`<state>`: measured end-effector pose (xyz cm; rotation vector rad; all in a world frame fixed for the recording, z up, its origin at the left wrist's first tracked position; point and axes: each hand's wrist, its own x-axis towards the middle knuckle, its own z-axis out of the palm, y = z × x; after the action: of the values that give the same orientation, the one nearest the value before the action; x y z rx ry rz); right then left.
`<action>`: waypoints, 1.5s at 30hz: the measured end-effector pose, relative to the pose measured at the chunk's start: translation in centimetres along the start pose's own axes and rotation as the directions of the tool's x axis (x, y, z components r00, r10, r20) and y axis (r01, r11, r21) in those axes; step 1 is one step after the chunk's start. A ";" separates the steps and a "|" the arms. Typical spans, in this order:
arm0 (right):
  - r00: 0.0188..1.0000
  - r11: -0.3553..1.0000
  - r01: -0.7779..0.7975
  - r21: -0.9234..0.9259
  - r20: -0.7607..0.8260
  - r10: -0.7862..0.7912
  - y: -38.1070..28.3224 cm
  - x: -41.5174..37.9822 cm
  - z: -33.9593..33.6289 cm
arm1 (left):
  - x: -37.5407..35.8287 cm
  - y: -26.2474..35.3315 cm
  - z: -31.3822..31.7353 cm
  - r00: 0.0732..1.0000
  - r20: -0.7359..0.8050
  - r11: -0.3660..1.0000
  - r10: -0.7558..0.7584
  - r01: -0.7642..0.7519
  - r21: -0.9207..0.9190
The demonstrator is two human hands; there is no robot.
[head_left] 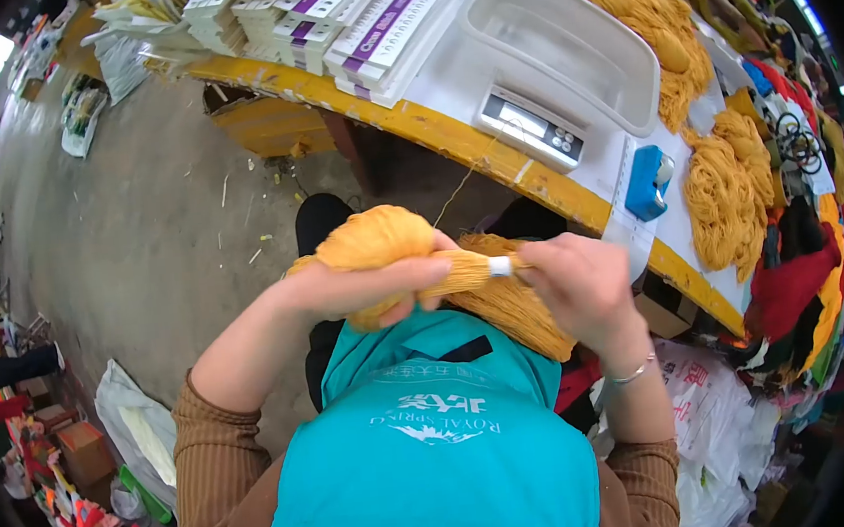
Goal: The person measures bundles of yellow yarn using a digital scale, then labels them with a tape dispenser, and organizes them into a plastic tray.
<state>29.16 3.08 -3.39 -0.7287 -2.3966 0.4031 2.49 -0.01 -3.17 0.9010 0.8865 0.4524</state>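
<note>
A thick hank of golden-yellow thread (375, 237) is wrapped in my left hand (359, 287), above my lap. Its strands run to the right as a straight bundle with a white band (501, 266) around it. Just past that band, the closed fingers of my right hand (584, 284) grip the end of the bundle; the fingertips are partly hidden. More golden thread (517, 320) hangs beneath my hands, over the teal apron (436, 423). A single loose strand (456, 195) rises toward the table edge.
A yellow-edged table (431, 137) holds stacked white-and-purple cards (387, 31), a digital scale (530, 125), a grey plastic tray (645, 113) and a blue tape dispenser (646, 184). Golden skeins (727, 192) and black-handled scissors (798, 142) lie at the right. Plastic bags (713, 429) sit below.
</note>
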 end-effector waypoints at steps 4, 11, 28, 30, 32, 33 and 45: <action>0.946 0.952 -0.279 0.126 0.208 0.249 -0.3 -3.1 -7.5 | -0.3 -2.1 -3.7 0.924 0.171 0.766 0.343 -0.380 0.518; 0.617 0.611 -0.768 -0.192 0.029 0.786 -2.8 -13.9 -18.2 | -2.3 -2.2 -7.2 0.962 -0.053 0.859 0.269 -0.214 0.466; 0.467 0.467 -0.883 0.050 0.001 0.884 5.0 -21.6 -4.4 | 0.1 -3.6 -2.4 0.882 -0.061 0.868 0.467 -0.471 -0.158; 0.664 0.595 -0.728 0.340 0.137 0.735 3.6 -13.5 0.6 | 0.2 -3.6 -1.5 0.886 -0.038 0.866 0.462 -0.460 -0.197; 0.797 0.594 -0.588 0.548 0.267 0.542 0.4 -5.9 4.0 | 0.0 -3.1 -0.9 0.877 0.029 0.877 0.480 -0.478 -0.051; 0.839 0.553 -0.530 0.643 0.302 0.453 -0.7 -3.0 5.7 | -0.2 -3.0 -0.9 0.872 0.053 0.871 0.487 -0.489 0.044; 0.805 -0.588 -0.309 0.748 0.535 0.257 -2.6 2.6 14.1 | -4.3 -7.8 -4.2 0.957 -0.208 0.897 0.203 -0.267 -0.353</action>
<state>17.63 0.96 -12.09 -0.4105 -0.5350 2.4357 -3.50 -5.24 -8.91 0.6201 0.8051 0.8897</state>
